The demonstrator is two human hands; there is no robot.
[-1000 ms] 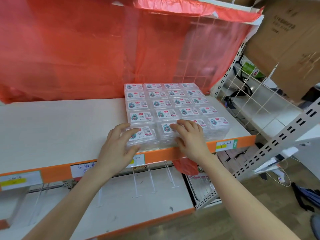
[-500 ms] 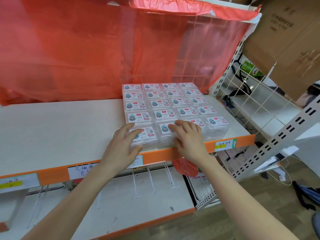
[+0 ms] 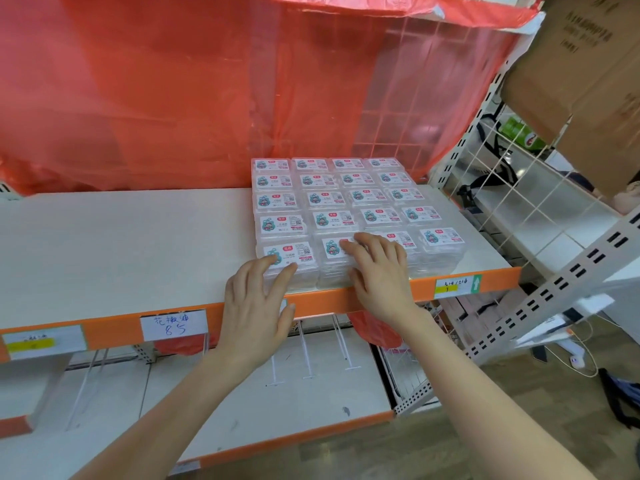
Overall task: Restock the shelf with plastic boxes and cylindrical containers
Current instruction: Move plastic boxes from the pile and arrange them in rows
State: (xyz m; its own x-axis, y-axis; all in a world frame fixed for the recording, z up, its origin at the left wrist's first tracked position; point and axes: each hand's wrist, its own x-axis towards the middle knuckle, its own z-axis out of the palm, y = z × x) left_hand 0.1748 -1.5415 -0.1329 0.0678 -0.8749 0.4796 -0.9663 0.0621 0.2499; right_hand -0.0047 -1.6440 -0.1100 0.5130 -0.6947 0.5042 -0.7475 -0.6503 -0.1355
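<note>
Head view: the plastic boxes (image 3: 349, 202) stand as a tight block in stacked rows on the shelf (image 3: 121, 237), at about 1 o'clock from the middle of the frame, its near edge just behind the orange lip. No cylindrical containers show.

The left hand (image 3: 258, 299) has its fingers (image 3: 273, 263) spread and nearly straight, tips resting on the front corner box (image 3: 294, 254) at the block's 7 o'clock. The right hand (image 3: 377, 271) lies flat over the neighbouring front stack (image 3: 332, 249), fingers relaxed, gripping nothing.

The step looks like squaring the front row. To do it well, I would press evenly from 6 toward 12 o'clock with both palms, low on the stacks, so the slick lids don't slide apart.
</note>
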